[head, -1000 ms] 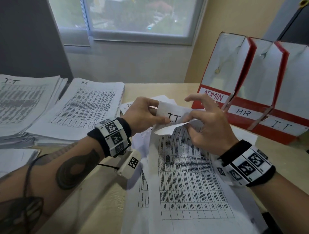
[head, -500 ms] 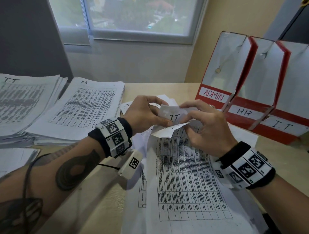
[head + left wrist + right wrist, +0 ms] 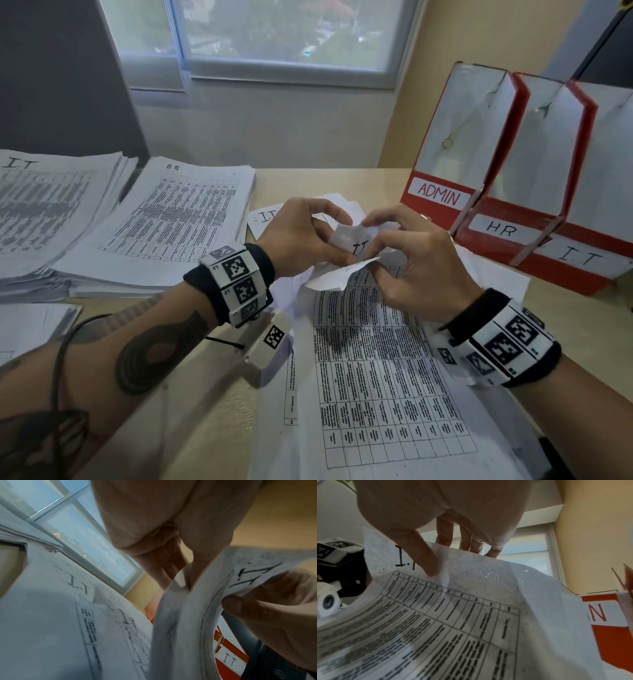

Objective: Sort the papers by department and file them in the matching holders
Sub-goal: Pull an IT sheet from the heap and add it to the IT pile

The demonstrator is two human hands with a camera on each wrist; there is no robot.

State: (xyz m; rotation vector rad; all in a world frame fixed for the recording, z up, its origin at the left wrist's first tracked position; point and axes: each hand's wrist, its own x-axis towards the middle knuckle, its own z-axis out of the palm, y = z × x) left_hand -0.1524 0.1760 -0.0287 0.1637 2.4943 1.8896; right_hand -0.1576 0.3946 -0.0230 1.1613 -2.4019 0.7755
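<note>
L hand (image 3: 301, 236) and R hand (image 3: 416, 260) both pinch top edge of I.T sheet (image 3: 376, 370); its long axis runs toward ADMIN holder (image 3: 459, 144), top curled up.

I log: printed sheet (image 3: 383, 370), thin matt paper, creased at its 12 o'clock edge. Holders (image 3: 527, 192) at 2 o'clock, red card, white paper labels. Desk (image 3: 219, 404), smooth pale wood-look laminate.
</note>
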